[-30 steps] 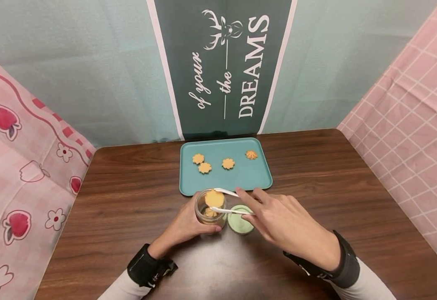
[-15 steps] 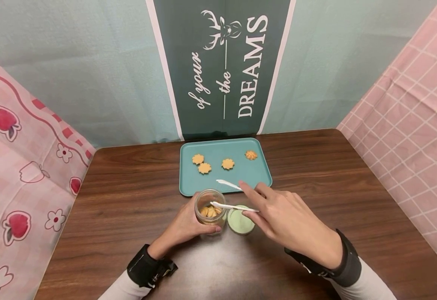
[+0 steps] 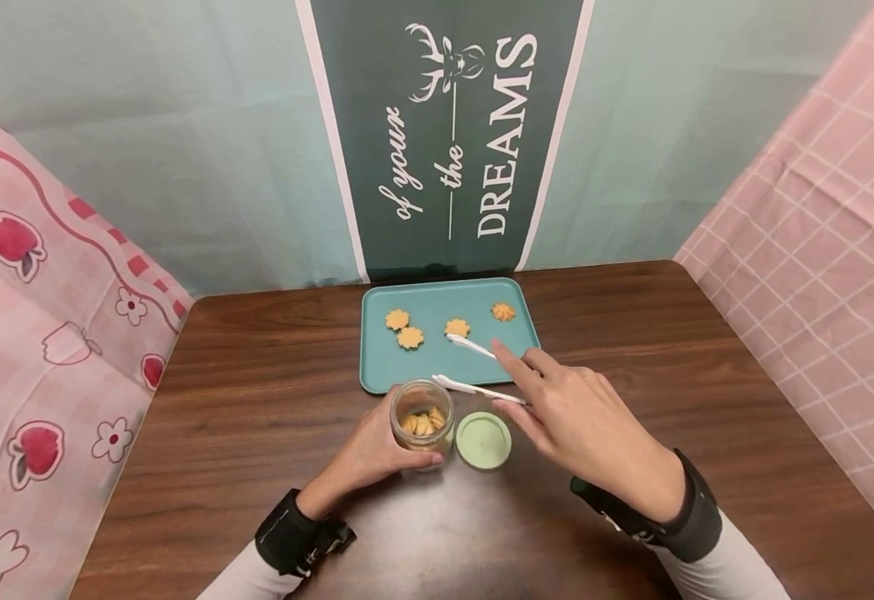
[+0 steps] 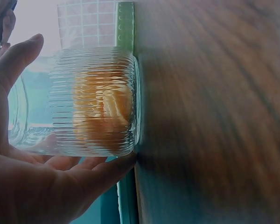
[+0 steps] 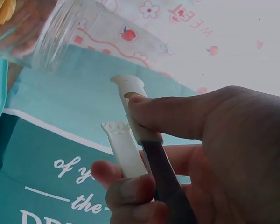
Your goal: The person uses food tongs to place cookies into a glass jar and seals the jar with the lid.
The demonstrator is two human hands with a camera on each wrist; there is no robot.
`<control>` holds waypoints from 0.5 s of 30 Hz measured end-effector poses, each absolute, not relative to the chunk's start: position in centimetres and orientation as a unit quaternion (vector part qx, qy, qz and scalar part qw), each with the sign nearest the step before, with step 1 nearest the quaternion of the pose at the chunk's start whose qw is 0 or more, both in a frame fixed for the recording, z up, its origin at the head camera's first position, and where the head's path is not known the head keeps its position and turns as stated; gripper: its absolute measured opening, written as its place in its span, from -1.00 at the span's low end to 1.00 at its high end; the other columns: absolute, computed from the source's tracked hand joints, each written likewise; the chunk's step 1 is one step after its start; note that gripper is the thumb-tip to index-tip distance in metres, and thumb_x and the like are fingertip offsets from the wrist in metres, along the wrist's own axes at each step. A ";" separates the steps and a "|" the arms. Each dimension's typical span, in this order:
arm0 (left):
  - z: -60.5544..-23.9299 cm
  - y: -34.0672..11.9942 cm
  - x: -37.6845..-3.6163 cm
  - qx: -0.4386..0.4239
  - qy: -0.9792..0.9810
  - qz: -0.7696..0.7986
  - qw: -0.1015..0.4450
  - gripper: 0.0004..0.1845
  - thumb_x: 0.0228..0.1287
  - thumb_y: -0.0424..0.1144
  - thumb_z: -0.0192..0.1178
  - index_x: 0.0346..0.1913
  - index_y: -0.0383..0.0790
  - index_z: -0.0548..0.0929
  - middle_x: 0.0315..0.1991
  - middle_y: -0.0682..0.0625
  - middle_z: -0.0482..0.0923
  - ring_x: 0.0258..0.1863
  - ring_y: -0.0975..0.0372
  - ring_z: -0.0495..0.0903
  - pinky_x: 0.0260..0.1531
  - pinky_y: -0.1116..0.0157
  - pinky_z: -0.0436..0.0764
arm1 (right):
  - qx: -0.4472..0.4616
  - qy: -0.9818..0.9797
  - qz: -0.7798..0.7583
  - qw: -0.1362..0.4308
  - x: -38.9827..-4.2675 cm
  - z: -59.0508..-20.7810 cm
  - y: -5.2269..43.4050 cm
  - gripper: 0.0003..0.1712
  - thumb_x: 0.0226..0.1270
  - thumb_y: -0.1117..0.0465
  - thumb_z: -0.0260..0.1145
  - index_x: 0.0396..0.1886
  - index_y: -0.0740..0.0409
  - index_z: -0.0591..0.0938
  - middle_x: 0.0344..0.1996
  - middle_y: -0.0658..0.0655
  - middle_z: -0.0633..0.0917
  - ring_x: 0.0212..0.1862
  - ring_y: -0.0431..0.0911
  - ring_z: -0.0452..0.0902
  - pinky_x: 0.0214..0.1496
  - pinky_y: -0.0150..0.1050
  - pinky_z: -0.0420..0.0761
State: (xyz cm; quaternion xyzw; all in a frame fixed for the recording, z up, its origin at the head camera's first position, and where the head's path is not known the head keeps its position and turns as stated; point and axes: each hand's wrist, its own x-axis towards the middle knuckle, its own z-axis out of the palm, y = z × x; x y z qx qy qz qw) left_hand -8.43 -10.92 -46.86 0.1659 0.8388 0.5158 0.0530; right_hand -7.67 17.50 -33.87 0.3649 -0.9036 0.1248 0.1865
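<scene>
Ribbed glass jar point(image 3: 422, 421) in our left hand point(image 3: 367, 457) — right hand point(image 3: 582, 425) pinches white tongs point(image 3: 474, 367), tips apart.
Four cookies point(image 3: 457, 327) on the teal tray point(image 3: 377, 371); near edge bare.

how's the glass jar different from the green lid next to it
The glass jar is clear, ribbed and tall; the green lid is opaque, smooth-topped and flat. The jar holds cookies, while the lid carries nothing. The left hand grips the jar, whereas the lid lies untouched just to its right. The jar stands open at the top, its lid off. Both are round and rest on the wooden table in front of the teal tray.
</scene>
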 end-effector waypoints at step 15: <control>-46.8 -10.9 -8.3 0.161 0.839 0.517 0.056 0.00 -0.09 0.03 0.73 0.44 -0.05 0.45 0.21 0.04 0.65 0.18 0.15 0.62 0.22 0.02 0.54 | 0.313 -0.932 0.104 0.152 -10.8 -35.3 17.4 -0.32 0.41 0.09 0.51 0.44 0.23 0.56 -0.29 0.16 0.64 -0.66 -0.19 0.24 -0.64 -0.28 0.27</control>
